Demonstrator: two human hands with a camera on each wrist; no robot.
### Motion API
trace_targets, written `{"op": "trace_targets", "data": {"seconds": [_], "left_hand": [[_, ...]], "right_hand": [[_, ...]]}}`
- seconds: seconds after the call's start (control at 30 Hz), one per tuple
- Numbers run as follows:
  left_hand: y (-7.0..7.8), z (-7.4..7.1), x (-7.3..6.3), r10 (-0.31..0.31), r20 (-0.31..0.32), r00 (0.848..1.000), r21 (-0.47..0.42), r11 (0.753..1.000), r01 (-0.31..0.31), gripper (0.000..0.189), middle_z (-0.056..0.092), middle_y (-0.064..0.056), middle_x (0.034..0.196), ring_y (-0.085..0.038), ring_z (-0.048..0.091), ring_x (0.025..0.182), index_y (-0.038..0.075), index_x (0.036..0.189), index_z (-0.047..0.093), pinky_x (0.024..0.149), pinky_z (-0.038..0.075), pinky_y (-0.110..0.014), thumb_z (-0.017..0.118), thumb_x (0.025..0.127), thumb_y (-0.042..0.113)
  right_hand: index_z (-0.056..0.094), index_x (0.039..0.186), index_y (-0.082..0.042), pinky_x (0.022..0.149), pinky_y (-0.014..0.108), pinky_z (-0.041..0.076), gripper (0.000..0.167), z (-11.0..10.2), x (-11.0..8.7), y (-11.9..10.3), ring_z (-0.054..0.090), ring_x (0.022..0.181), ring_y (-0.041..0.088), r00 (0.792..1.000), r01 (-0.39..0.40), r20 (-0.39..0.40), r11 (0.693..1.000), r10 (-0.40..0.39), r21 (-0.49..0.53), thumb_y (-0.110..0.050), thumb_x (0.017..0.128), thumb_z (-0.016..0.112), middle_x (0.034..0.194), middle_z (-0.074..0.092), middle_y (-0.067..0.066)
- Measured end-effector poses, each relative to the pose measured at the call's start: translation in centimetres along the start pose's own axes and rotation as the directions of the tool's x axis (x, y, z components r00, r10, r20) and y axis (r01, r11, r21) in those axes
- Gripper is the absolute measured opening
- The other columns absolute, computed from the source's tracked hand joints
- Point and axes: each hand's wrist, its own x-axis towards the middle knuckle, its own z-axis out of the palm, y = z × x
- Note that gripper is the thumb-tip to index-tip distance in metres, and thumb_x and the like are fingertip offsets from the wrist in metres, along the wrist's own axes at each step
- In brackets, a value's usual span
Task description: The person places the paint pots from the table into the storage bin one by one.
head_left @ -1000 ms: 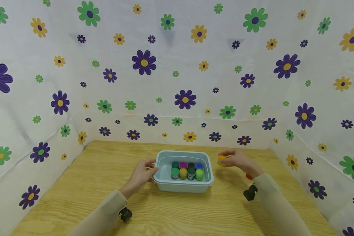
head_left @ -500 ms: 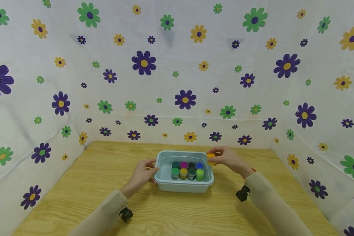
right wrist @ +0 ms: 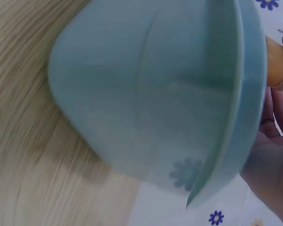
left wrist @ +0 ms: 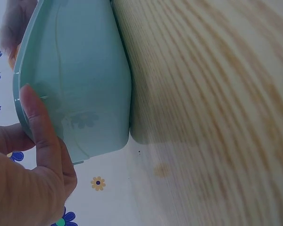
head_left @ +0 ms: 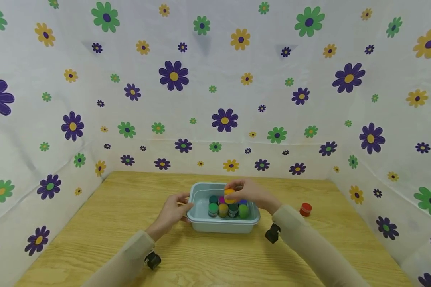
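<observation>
A pale blue plastic tub point(head_left: 220, 227) sits on the table, holding two rows of small paint jars point(head_left: 213, 210) in greens, yellow, magenta and blue toward its right side. My left hand point(head_left: 170, 211) grips the tub's left rim, with fingers around the edge in the left wrist view. Above the tub, my right hand point(head_left: 251, 193) pinches an orange paint jar point(head_left: 230, 196). Part of the back row is hidden behind that hand. The right wrist view shows the orange jar point(right wrist: 277, 63) just beyond the tub's rim.
A red paint jar point(head_left: 305, 209) stands on the wooden table point(head_left: 136, 199) to the right of the tub. Flower-print cloth point(head_left: 201, 99) surrounds the table at the back and on both sides.
My right hand has carried the orange jar leftward from beside the tub to above the jars inside it. The red jar has come into full view. My left hand stays on the rim.
</observation>
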Motion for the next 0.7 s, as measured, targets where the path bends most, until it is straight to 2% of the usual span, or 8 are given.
{"op": "trace_targets", "data": {"seconds": [0.2,0.33,0.47,0.7], "left_hand": [[0.2,-0.1,0.1,0.005,-0.003,1.000,-0.002,1.000,-0.005,0.042,0.052,-0.016,0.103,-0.025,0.061,0.082,0.000,0.134,0.056,0.056,0.061,-0.037,0.063,0.093,0.001],[0.2,-0.2,0.1,0.001,-0.011,1.000,-0.014,1.000,-0.001,0.042,0.052,-0.015,0.102,-0.027,0.061,0.083,0.001,0.134,0.058,0.055,0.060,-0.036,0.064,0.092,0.000],[0.3,-0.1,0.1,0.010,-0.008,1.000,-0.007,1.000,-0.010,0.041,0.052,-0.016,0.102,-0.028,0.061,0.082,0.000,0.133,0.058,0.054,0.060,-0.036,0.064,0.092,0.000],[0.2,0.1,-0.1,-0.011,-0.011,1.000,-0.002,1.000,0.011,0.041,0.053,-0.015,0.103,-0.029,0.061,0.084,0.002,0.133,0.058,0.055,0.060,-0.036,0.064,0.093,0.002]], "right_hand": [[0.067,0.115,-0.007,0.093,0.050,0.054,0.038,2.4,1.3,-1.9,0.061,0.093,0.021,1.000,0.015,0.011,1.000,-0.015,0.006,-0.030,0.086,0.076,0.108,0.065,0.007],[0.068,0.114,-0.008,0.090,0.048,0.056,0.036,3.8,2.4,-2.4,0.061,0.089,0.019,1.000,0.030,0.006,0.999,-0.030,0.015,-0.029,0.086,0.076,0.106,0.066,0.006],[0.068,0.112,-0.005,0.086,0.047,0.058,0.033,4.8,3.3,-2.4,0.061,0.083,0.017,0.999,0.044,-0.032,0.998,-0.042,0.050,-0.024,0.086,0.076,0.103,0.066,0.007],[0.067,0.115,-0.005,0.090,0.050,0.056,0.038,6.3,4.6,-2.4,0.064,0.083,0.016,0.998,0.017,-0.061,0.997,-0.013,0.070,-0.026,0.085,0.077,0.109,0.067,0.009]]}}
